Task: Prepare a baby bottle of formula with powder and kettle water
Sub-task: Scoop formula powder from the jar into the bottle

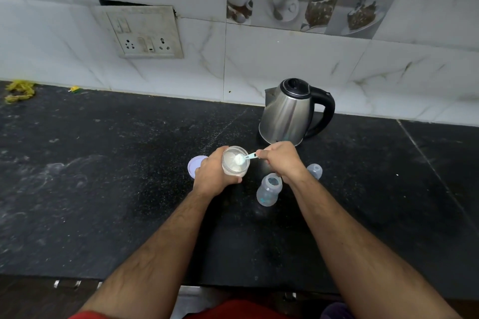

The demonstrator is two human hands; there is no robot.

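Note:
My left hand (pixel 213 173) grips an open clear jar of white formula powder (pixel 234 163), tilted towards me above the black counter. My right hand (pixel 281 159) pinches the handle of a light blue scoop (pixel 246 157), whose bowl holds powder inside the jar's mouth. The open baby bottle (pixel 269 190) stands just right of the jar, below my right wrist. Its cap with the teat (pixel 315 170) lies on the counter behind my right forearm. The steel kettle (pixel 290 111) with a black handle stands at the back, near the wall.
The jar's pale lilac lid (pixel 195 164) lies on the counter, partly behind my left hand. A wall socket plate (pixel 143 32) is on the tiled wall at the left. Yellow scraps (pixel 19 90) lie at the far left of the counter (pixel 103 189).

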